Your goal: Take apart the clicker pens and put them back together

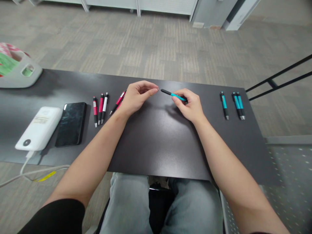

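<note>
My right hand grips a teal and black pen between thumb and fingers, its black end pointing left, above the dark table. Just left of that end, my left hand is closed in a pinch, thumb against fingertips. Whatever small thing may be in the pinch is too small to name. Beside and partly behind the left hand lie red pens, partly hidden by it. Farther left, a red pen, another red pen and a white pen lie side by side.
Teal pens lie at the right: a single pen and a touching pair. On the left are a black phone, a white power bank with a cable, and a white basket. The table ends near my knees.
</note>
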Action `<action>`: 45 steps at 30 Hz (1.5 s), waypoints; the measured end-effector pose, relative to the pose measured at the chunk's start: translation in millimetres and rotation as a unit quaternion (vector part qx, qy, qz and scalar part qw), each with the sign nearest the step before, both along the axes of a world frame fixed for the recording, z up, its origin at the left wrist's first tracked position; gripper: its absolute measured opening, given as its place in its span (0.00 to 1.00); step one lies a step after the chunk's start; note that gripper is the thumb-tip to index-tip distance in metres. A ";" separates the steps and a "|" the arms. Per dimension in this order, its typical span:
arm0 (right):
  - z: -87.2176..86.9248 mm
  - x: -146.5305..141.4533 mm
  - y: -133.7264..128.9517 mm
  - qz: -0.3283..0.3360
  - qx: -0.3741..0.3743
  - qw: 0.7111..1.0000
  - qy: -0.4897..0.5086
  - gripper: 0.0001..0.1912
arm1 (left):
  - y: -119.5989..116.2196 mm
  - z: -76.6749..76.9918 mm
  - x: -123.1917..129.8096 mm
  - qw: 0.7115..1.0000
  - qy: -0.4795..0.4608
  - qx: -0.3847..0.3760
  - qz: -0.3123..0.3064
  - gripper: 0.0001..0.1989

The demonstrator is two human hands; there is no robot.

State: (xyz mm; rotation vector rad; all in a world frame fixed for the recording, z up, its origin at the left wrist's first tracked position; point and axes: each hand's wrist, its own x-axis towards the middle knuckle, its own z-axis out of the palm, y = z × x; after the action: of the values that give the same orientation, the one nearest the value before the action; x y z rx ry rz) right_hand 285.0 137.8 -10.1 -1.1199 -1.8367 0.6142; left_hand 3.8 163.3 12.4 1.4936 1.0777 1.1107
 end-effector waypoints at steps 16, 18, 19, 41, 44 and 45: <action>1.4 0.9 1.1 -0.005 -0.011 1.000 -0.015 0.23 | -9.9 5.8 3.0 0.999 0.041 0.012 0.002 0.25; 0.4 1.5 2.6 -0.003 -0.008 1.000 -0.030 0.24 | -10.4 6.0 2.6 0.998 0.055 0.010 0.006 0.24; -0.4 1.8 3.3 0.000 -0.009 0.999 -0.033 0.26 | -10.6 6.0 2.3 0.998 0.064 0.009 0.007 0.24; 2.5 -1.2 1.3 0.021 -0.080 0.996 -0.021 0.30 | -11.1 5.0 3.3 0.997 0.069 0.034 -0.029 0.20; -0.4 -1.1 2.4 -0.004 -0.067 0.998 -0.002 0.29 | -12.7 5.4 4.1 0.998 0.045 0.027 -0.027 0.29; -1.2 -1.2 2.5 -0.011 -0.063 0.998 0.000 0.29 | -13.3 5.2 4.4 0.998 0.048 0.021 -0.016 0.32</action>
State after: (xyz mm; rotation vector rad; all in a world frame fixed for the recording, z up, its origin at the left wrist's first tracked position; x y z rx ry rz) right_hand 283.9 140.3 -11.3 -1.2210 -1.8034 0.7247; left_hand 8.1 150.0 17.6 1.6071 1.0972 1.0536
